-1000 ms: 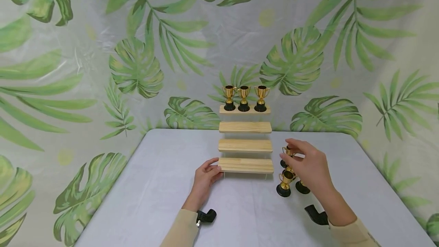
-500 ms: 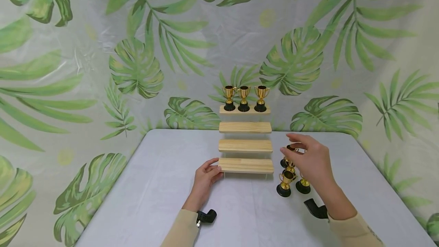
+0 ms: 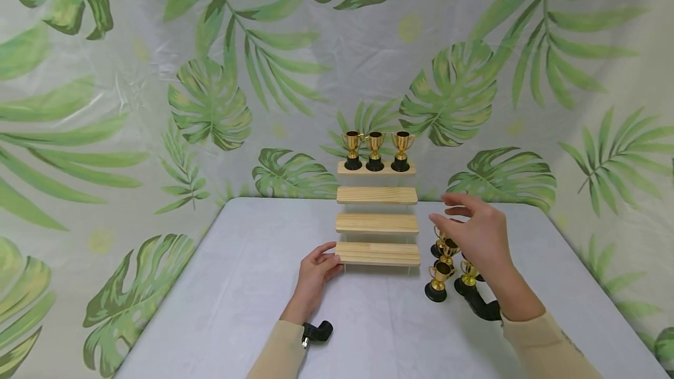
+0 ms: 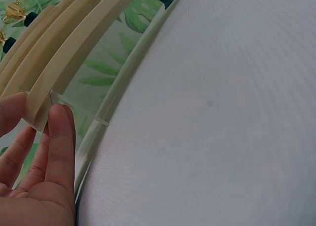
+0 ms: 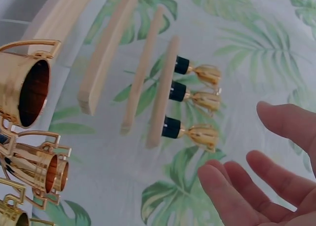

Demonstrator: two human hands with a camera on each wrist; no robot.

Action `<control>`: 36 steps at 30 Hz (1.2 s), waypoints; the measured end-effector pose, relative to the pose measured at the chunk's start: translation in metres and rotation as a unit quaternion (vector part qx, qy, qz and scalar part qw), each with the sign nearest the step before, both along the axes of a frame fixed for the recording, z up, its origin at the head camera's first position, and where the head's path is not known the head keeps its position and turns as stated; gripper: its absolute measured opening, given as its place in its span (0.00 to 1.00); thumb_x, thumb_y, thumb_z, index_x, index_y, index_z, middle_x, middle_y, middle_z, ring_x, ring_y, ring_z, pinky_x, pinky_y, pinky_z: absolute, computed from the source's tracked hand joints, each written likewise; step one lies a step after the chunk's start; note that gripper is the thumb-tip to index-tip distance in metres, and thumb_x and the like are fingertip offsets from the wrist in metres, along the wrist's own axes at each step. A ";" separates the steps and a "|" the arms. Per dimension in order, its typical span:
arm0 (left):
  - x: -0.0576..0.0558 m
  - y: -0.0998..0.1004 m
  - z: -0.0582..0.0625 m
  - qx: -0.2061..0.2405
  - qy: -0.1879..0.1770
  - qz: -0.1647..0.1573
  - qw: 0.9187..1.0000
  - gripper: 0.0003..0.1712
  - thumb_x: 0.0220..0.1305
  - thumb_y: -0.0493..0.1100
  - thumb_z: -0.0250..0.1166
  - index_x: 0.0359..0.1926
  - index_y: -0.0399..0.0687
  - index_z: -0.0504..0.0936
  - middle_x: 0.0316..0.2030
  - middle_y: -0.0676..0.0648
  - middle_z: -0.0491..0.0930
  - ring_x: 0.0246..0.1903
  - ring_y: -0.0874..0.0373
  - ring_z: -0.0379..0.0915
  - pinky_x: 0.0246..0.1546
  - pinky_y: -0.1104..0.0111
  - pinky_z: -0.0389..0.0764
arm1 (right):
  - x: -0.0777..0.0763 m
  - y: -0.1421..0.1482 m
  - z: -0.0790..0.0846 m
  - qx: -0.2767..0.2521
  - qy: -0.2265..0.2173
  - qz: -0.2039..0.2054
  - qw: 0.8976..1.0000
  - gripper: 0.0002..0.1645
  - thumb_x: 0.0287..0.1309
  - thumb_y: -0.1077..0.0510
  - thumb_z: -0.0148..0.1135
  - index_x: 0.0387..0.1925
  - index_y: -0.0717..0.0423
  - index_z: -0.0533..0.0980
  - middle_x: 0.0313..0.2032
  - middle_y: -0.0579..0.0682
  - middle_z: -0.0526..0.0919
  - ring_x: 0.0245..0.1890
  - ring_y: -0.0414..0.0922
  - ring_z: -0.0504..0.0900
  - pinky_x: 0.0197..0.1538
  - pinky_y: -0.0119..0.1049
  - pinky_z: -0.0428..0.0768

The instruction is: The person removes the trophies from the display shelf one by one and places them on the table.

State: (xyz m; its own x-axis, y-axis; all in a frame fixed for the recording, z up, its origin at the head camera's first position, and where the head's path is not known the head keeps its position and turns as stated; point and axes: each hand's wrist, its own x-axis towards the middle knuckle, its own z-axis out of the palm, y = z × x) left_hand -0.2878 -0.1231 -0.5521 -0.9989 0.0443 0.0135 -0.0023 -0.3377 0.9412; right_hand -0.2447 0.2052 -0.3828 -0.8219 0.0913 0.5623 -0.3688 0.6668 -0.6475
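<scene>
While the L hand (image 3: 316, 274) grips the L end of the bottom board (image 3: 377, 254) on a 4-tier wooden rack (image 3: 377, 195), the R hand (image 3: 478, 238) hangs near a cluster of small gold trophies (image 3: 438, 279) w/ blk bases, upright on the worktop (image 3: 237, 285) just R of the rack. Head cam has 3 more trophies (image 3: 375, 151) upright on the top board (image 3: 376, 172), L & mid close, R one a bit further off. L wrist cam adds the grip itself: thumb on one side of the board, fingertips (image 4: 60, 118) on the other, plus a clear support (image 4: 81, 109) under it; from the head, supports are thin slivers. R wrist cam shows the R hand's thumb well apart from loosely bent fingers (image 5: 222, 189), nothing held; head cam sees that hand mostly from the back. It also looks into the cups close up, incl. their handles, though the frame edge cuts them off. Exact no. in the cluster: can't tell, they overlap. Blk curved piece (image 3: 484, 307) at R wrist covers part of one base in head view.
</scene>
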 end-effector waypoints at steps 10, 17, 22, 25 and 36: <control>0.001 0.001 0.001 0.000 0.001 0.000 1.000 0.27 0.64 0.33 0.69 0.64 0.36 0.75 0.42 0.42 0.83 0.42 0.54 0.83 0.49 0.62 0.85 | -0.012 -0.004 0.018 0.004 0.013 0.012 1.000 0.28 0.53 0.44 0.78 0.54 0.49 0.83 0.44 0.49 0.86 0.42 0.50 0.87 0.26 0.26 0.80; 0.000 0.001 0.002 0.005 -0.002 0.003 1.000 0.27 0.64 0.33 0.69 0.63 0.37 0.76 0.42 0.41 0.83 0.42 0.53 0.83 0.49 0.61 0.85 | -0.020 -0.007 0.032 0.002 0.012 0.030 0.999 0.27 0.54 0.44 0.77 0.54 0.47 0.83 0.45 0.48 0.85 0.42 0.47 0.86 0.28 0.24 0.79; 0.000 0.001 0.001 0.004 -0.005 0.005 1.000 0.26 0.64 0.33 0.69 0.63 0.37 0.76 0.42 0.41 0.83 0.42 0.53 0.83 0.48 0.62 0.85 | -0.026 -0.008 0.042 0.006 0.020 0.032 0.999 0.26 0.54 0.44 0.76 0.53 0.46 0.83 0.46 0.46 0.86 0.41 0.45 0.86 0.29 0.27 0.80; -0.001 0.001 0.000 0.003 -0.005 0.005 1.000 0.26 0.64 0.32 0.69 0.63 0.37 0.76 0.42 0.41 0.83 0.41 0.53 0.83 0.48 0.62 0.85 | -0.030 -0.009 0.047 0.006 0.019 0.036 0.999 0.26 0.55 0.43 0.75 0.53 0.46 0.83 0.46 0.46 0.85 0.41 0.44 0.85 0.29 0.28 0.80; -0.002 0.000 0.000 0.008 -0.003 0.006 1.000 0.27 0.63 0.33 0.70 0.63 0.37 0.77 0.41 0.41 0.83 0.41 0.53 0.83 0.49 0.61 0.85 | -0.047 -0.018 0.077 0.013 0.004 0.035 0.999 0.28 0.55 0.39 0.74 0.55 0.44 0.83 0.47 0.45 0.86 0.41 0.43 0.85 0.29 0.30 0.80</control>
